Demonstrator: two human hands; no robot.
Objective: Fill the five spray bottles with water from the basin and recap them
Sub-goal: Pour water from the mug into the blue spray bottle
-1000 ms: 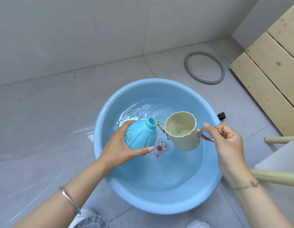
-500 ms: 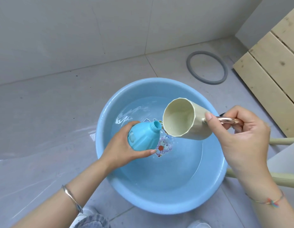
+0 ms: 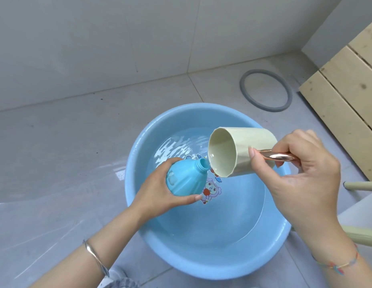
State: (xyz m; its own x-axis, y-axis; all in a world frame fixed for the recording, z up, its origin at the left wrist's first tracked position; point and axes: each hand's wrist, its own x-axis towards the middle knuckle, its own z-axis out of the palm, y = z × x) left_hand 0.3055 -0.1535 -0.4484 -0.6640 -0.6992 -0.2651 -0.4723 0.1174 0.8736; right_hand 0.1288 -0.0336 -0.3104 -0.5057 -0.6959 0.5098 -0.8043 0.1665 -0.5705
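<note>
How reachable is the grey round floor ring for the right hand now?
Probably not: the right hand holds the cream plastic cup by its handle, and the grey ring lies beyond the blue plastic basin.

No readable text or numbers, cartoon sticker [image 3: 211, 189] on basin [image 3: 201, 265] bottom, no legible words on it

Grey tiled floor [image 3: 56, 142] and pale wall [image 3: 97, 38] — wooden slats [image 3: 347, 90] at right, grey ring [image 3: 243, 86] nearby
</note>
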